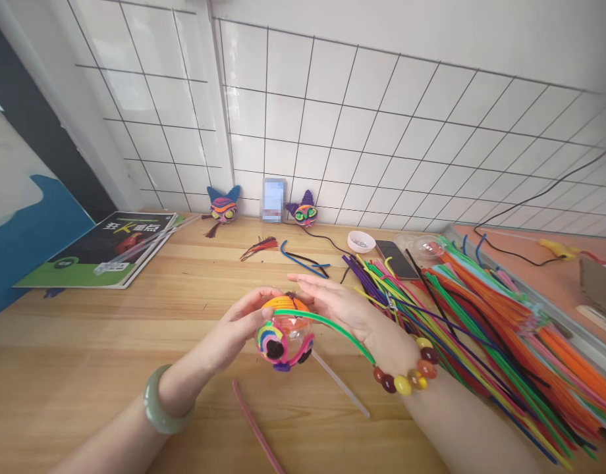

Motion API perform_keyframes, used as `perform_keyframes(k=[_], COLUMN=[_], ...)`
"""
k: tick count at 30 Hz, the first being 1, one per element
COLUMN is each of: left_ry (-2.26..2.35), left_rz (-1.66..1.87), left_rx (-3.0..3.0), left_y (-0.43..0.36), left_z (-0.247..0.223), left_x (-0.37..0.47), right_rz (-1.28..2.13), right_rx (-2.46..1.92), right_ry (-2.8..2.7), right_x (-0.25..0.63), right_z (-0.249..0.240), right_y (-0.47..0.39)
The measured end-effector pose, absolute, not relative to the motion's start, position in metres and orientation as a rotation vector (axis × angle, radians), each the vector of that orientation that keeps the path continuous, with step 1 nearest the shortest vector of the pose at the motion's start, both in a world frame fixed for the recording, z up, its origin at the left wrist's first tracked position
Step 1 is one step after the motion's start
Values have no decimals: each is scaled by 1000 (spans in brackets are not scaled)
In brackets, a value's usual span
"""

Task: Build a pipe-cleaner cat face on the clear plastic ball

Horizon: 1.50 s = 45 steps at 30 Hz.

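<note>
A clear round ball (298,330), partly covered with coloured pipe cleaners, is between my hands above the table. Orange strips cover its top, and a ringed eye with a black centre faces me. My left hand (244,317) holds the ball's left side, its thumb pressing the end of a green pipe cleaner (332,321) against it. That green strip arches across the ball to my right wrist. My right hand (340,303) rests at the ball's upper right, fingers stretched out behind it.
Pipe cleaner bundles (510,329) cover the right side. A pink pipe cleaner (253,424) and a glue stick (340,383) lie in front. Behind stand two decorated masks (224,205), a phone (274,199) and a white bowl (361,241). A magazine (105,247) lies left.
</note>
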<state>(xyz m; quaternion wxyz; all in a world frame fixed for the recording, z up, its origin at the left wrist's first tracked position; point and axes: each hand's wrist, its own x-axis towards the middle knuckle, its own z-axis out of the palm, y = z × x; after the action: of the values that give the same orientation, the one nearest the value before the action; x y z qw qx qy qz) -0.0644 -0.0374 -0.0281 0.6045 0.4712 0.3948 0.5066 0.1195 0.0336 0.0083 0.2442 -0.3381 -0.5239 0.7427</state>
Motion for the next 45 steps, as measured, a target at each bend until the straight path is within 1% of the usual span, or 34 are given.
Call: perform_keyframes(k=[4,6,9,13,17,21,25,32,39,43,45], left_ry=[904,901,927,968,883,785,695,800,817,837,852], left_rz=[1160,1153,1148,1141,1175,1234,1290,1328,1364,1372,1371], left_rx=[1071,1055,1033,1049,914,789,725,741,820,792,797], left_y=[-38,-37,-37,-35,-33,-31,-30,-31,-33,-33,-33], left_z=[-26,-27,-28,-29,-27,-25,-26,-26,-26,-25,-24], left_x=[-63,-63,-65,-67,-67,-68,-70,-69,-65,-64,-64], right_rz=[2168,2170,2062,1881,1759,1719,1706,1390,790,657,707], right_rx=[-793,-672,-556,-563,-536,-609,-582,-660,-543,-290,-219], right_ry=[-1179,-1126,-1138,-1307,-1429,-1415,-1446,-1540,-1986,-2502,-2712], right_x=[116,118,126,135,139,141,138,125,118,124,132], right_z=[11,13,21,40,52,51,48,50,48,59,67], right_y=[35,37,38,30,21,20,16,-20,-40,-43,-41])
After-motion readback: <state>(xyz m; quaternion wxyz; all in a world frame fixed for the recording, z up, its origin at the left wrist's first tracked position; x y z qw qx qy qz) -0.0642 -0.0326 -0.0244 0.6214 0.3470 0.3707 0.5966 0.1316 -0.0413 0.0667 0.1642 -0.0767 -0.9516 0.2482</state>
